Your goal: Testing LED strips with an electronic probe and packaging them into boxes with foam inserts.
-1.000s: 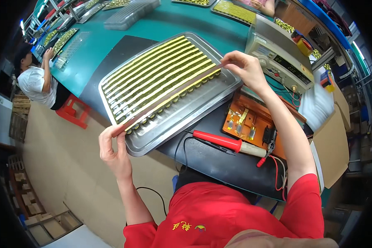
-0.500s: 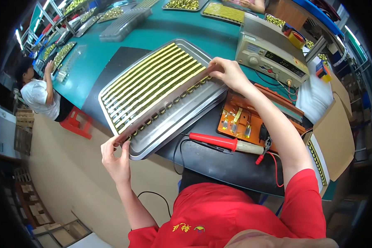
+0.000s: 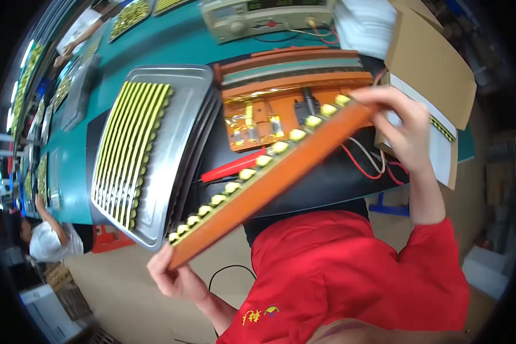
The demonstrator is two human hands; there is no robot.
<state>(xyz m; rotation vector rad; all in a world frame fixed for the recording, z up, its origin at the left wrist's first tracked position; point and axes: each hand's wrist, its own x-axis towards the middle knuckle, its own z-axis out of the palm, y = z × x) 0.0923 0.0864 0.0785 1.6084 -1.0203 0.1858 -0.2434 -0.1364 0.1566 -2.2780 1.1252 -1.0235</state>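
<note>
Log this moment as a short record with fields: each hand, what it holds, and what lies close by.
left hand: grips the lower end of the orange strip
right hand: grips the strip's upper end
strip: tilted, lifted off the bench, a row of small yellow parts along its top edge
metal tray: left of the strip, rows of yellow parts inside
red-handled tool: lying behind the strip

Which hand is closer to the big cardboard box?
Right. The right hand holds the orange strip's end just in front of the box; the left hand grips the far end.
</note>
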